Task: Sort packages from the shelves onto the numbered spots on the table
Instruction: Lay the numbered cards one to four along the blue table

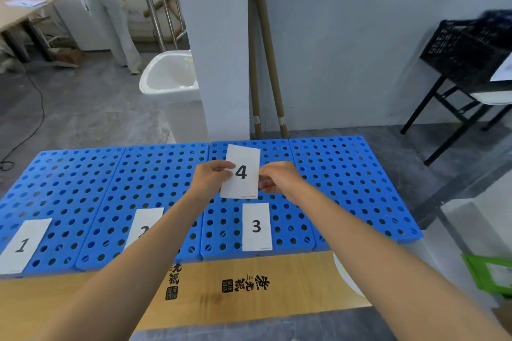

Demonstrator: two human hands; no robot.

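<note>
Both of our hands pinch the card marked 4 [242,173], left hand [212,178] on its left edge, right hand [279,178] on its right, keeping it flat above the blue table [346,174], probably to lay beside cards 1 [23,245], 2 [145,225] and 3 [256,226]; we see no packages.

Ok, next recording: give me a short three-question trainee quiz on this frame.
1. True or false: the left hand and the right hand both hold the white paper card marked 4.
2. Which numbered card lies flat on the blue perforated plastic panels just nearer the camera than it? A) 1 B) 2 C) 3
3. Fill in: the left forearm partly covers the card marked ___.
Key: 1 true; 2 C; 3 the white paper card marked 2.
</note>
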